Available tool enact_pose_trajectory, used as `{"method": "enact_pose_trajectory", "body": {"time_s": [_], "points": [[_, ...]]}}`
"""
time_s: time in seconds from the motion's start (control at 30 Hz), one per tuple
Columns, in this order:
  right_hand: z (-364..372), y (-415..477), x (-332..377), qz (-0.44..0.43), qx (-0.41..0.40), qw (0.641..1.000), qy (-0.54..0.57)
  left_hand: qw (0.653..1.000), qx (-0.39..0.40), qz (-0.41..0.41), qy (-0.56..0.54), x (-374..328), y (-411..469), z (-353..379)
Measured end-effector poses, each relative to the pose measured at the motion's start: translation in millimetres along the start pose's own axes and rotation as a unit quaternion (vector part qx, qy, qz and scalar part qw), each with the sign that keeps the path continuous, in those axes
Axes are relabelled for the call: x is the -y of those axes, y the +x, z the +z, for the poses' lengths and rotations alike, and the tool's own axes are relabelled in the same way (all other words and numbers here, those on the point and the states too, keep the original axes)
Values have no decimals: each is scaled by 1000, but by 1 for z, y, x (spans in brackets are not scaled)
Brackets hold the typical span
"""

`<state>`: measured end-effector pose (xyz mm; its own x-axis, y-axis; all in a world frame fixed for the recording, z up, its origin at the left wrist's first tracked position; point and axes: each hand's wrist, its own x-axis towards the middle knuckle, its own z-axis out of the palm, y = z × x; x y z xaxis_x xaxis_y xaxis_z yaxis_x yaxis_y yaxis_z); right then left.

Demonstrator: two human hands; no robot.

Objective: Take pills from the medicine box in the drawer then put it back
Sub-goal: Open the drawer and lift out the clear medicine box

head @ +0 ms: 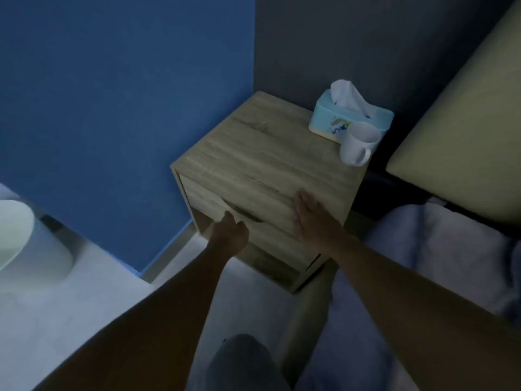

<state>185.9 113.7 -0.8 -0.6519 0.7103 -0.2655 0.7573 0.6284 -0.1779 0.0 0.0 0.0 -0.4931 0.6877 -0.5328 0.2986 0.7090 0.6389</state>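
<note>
A wooden nightstand [262, 153] stands in the corner between a blue wall and a bed. Its top drawer [208, 203] has a front that sits only slightly out of the body. My left hand [229, 234] has its fingers curled under the drawer front's lower edge, gripping it. My right hand [307, 217] lies flat with fingers spread on the front edge of the nightstand top. The medicine box is hidden from view.
A light blue tissue box [351, 117] and a white mug [358, 143] stand at the back right of the nightstand top. A bed with a yellowish pillow [462, 131] and pale blanket [439, 249] lies to the right. A white rounded object [17, 230] sits at the far left.
</note>
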Motion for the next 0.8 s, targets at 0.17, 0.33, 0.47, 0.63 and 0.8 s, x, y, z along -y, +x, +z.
{"method": "enact_pose_trajectory", "body": {"time_s": [0.17,0.33,0.47,0.63,0.8], "points": [[21,5,-6,5,-122,992,-21,989,-47,21,-141,5,24,27],[30,8,-9,-4,-165,986,-19,973,-83,35,-215,-3,34,44],[32,8,-11,-10,-189,982,4,962,-100,41,-250,-8,30,56],[36,4,-13,-21,-199,979,28,960,-91,12,-264,-8,34,53],[36,-3,-8,-20,-202,979,15,965,-77,-20,-250,-6,27,51]]}}
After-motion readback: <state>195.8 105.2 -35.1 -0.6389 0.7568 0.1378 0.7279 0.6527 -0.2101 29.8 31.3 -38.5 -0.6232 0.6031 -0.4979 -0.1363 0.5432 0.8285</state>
